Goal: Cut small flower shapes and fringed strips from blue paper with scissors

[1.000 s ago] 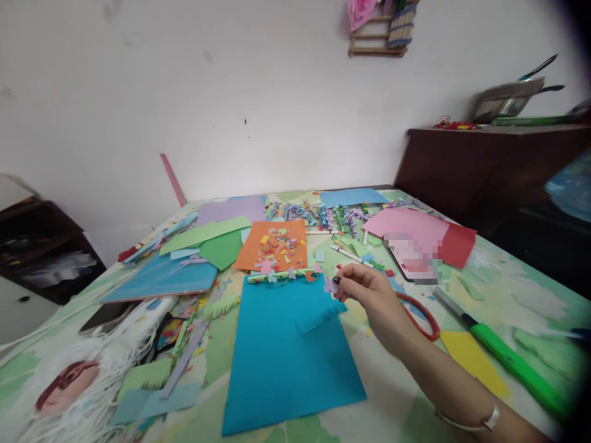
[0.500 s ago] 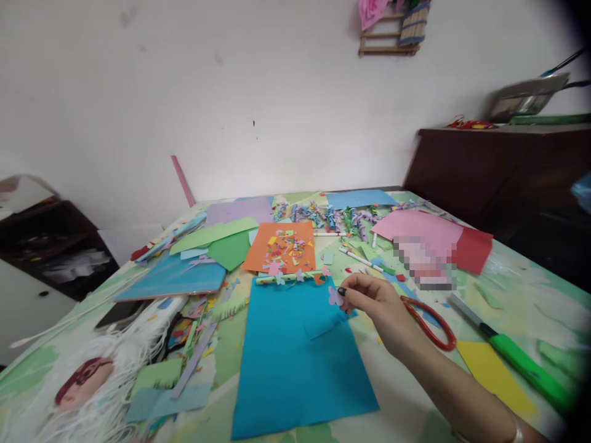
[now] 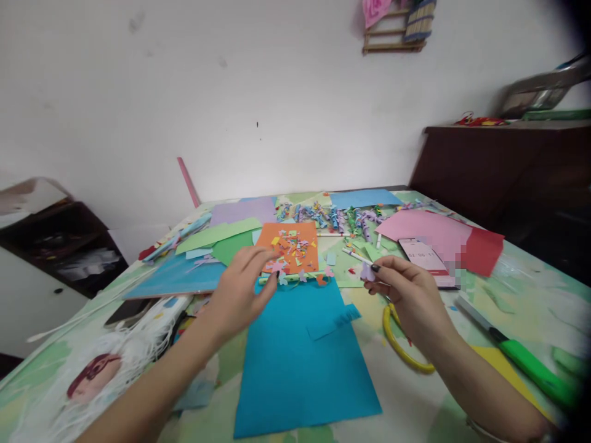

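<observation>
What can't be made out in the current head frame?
All head view:
- purple cutout: blurred, partly behind the right hand
- left hand: contact with the pale green roll unclear, blur
- yellow sheet: extent hidden by right forearm
- green-handled knife: butt lost in dark right edge
- phone: one corner pixelated

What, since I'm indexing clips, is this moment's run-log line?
right hand: pinching lavender paper cutout | left hand: grip open, near decorated tube | blue sheet: flat on table

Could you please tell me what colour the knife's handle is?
The knife's handle is bright green, best seen in the head view.
</observation>
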`<state>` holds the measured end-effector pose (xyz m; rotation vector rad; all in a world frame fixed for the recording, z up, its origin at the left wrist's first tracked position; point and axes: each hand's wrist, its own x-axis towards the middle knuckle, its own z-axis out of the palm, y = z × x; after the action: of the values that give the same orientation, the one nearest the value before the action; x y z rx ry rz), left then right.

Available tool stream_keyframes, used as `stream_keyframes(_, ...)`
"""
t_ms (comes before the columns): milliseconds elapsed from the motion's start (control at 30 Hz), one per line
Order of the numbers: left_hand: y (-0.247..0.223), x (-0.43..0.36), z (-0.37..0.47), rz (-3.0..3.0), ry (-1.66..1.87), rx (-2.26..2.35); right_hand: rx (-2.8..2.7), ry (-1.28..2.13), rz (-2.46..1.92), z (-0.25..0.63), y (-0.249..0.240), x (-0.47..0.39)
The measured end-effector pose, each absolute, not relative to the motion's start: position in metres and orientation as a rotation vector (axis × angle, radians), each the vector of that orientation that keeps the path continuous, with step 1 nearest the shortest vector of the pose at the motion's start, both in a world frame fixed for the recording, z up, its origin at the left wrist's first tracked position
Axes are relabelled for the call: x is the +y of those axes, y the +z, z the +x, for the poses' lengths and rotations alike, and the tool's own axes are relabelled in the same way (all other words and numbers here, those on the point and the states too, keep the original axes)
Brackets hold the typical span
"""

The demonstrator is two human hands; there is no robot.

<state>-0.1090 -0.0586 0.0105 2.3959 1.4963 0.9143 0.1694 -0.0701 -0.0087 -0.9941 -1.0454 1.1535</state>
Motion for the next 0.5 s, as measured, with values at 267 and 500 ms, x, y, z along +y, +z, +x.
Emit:
stream_keyframes(267,-0.032,0.032,-0.123,2.426,0.157,1.331,-0.95,1.138,-1.025,0.182,-0.029,-0.062)
stream_keyframes(500,-0.023,0.043,-0.112,2.362,-0.086,1.262,-0.904,1.172,-1.043,0.188,-0.035,-0.059)
